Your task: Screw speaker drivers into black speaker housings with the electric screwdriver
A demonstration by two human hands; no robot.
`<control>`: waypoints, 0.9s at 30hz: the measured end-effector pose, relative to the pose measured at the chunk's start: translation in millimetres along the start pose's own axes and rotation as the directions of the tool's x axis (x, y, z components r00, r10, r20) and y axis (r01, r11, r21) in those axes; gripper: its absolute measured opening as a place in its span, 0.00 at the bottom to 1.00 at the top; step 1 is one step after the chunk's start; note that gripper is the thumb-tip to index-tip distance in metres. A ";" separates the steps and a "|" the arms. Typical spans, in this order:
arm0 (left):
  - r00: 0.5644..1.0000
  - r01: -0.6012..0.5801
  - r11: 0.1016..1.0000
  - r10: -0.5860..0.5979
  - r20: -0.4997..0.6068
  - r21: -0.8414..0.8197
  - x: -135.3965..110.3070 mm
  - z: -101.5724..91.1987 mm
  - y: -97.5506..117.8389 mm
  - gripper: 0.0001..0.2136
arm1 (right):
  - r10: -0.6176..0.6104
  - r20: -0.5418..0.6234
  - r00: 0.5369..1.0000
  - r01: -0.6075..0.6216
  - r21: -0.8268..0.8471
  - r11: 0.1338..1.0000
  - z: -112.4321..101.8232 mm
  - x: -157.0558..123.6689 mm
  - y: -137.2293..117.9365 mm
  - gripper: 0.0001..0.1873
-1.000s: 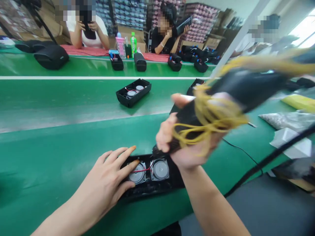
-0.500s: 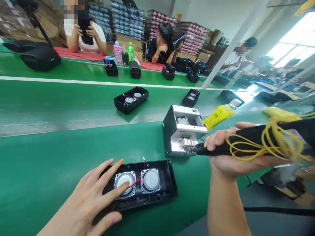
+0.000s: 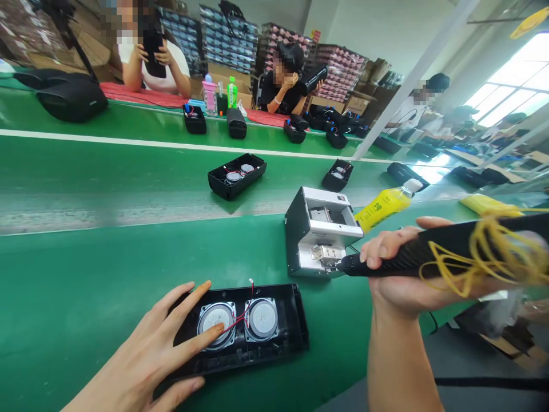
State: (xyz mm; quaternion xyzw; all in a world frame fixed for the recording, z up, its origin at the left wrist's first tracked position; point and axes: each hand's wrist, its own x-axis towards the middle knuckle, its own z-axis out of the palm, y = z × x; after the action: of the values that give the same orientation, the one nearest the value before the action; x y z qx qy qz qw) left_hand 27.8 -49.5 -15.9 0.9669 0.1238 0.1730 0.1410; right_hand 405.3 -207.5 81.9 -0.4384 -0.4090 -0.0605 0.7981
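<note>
My left hand (image 3: pixel 156 337) lies with spread fingers across the left part of a black speaker housing (image 3: pixel 285 320). Its index fingertip touches the left of two round speaker drivers (image 3: pixel 262 319). A thin red-and-black wire (image 3: pixel 252 294) with a white plug rises between the drivers. Wrapped in my right hand (image 3: pixel 403 269) is a black electric screwdriver (image 3: pixel 416 257) with a loose yellow cord (image 3: pixel 450 266) over it. Its tip points left, at the metal outlet of a silver-and-black screw feeder (image 3: pixel 328 229). I cannot make out a screw on the tip.
Behind the feeder lies a yellow-labelled bottle (image 3: pixel 384 207). Other housings with drivers, one at centre (image 3: pixel 237 176) and one further right (image 3: pixel 338 174), sit on the green line beyond. A white post (image 3: pixel 394 109) slants up at right. Several people sit across the line.
My right hand and the screwdriver have shifted slightly right, the tip drawing back a little at the feeder outlet. The housings on the line appear slightly further right. My left hand stays on the housing.
</note>
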 end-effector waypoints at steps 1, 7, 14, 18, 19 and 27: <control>1.000 -0.005 1.000 0.005 -0.002 -0.001 -0.4 0.7 -0.2 0.29 | 0.013 -0.016 1.000 -0.013 0.004 1.000 1.7 -0.1 -1.3 0.37; 0.999 -0.031 0.999 0.031 0.008 0.010 -2.9 3.5 -2.2 0.28 | 0.037 -0.021 0.999 -0.037 0.001 0.999 11.0 6.3 -10.2 0.35; 1.000 -0.011 1.000 0.011 -0.004 0.009 -2.2 3.5 1.9 0.28 | -0.020 -0.015 1.000 0.020 -0.003 1.000 16.0 18.0 0.0 0.40; 1.000 -0.016 1.000 0.016 0.003 0.019 -2.7 4.0 3.1 0.28 | 0.033 0.024 0.999 -0.033 0.027 0.999 14.3 16.2 6.9 0.43; 1.000 -0.014 1.000 0.014 0.004 0.018 -2.8 4.0 3.3 0.28 | 0.038 0.040 0.998 -0.039 0.026 0.999 13.4 15.3 7.8 0.43; 1.000 0.016 1.000 -0.016 0.004 0.011 -2.8 3.1 6.0 0.27 | 0.068 0.012 0.998 -0.068 0.015 0.998 3.0 5.5 1.0 0.43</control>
State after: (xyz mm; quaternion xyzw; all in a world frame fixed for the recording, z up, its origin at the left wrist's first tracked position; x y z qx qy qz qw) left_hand 27.6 -56.7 -17.6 0.9670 0.1320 0.1694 0.1371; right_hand 407.6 -203.2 86.0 -0.4463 -0.3991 -0.0278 0.8005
